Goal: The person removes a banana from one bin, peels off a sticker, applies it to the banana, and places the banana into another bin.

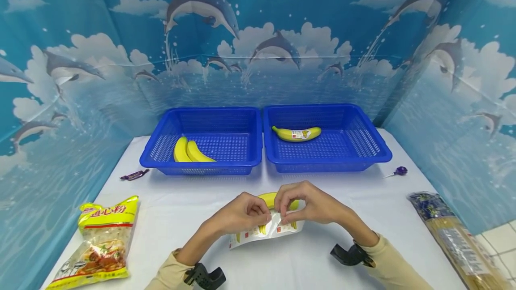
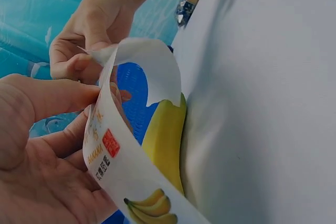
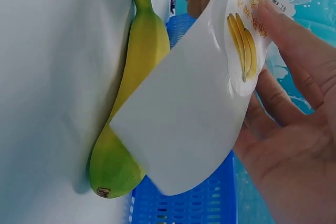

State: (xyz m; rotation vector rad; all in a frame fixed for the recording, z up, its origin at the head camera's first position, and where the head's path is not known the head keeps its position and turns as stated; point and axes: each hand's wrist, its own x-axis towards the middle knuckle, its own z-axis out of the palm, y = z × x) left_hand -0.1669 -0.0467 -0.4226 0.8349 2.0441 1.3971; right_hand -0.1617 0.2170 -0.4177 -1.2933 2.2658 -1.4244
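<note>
A strip of white label stickers [image 1: 258, 235] printed with bananas is held up between both hands, bowed into a curve. My left hand [image 1: 243, 214] pinches the strip's upper edge between thumb and fingertips. Close beside it, my right hand [image 1: 308, 202] pinches the strip too, its thumb on a banana label [image 3: 242, 45]. Behind the strip a yellow banana [image 3: 142, 51] with a greenish end lies on the white table, partly covered by paper and fingers in the head view.
Two blue baskets stand behind: the left basket [image 1: 217, 164] holds two bananas [image 1: 195, 152], the right basket [image 1: 326, 163] one labelled banana [image 1: 296, 134]. A wrapped candy [image 1: 134, 175] and noodle bag [image 1: 101, 240] lie left; a lollipop [image 1: 400, 171] and long noodle pack [image 1: 459, 240] lie right.
</note>
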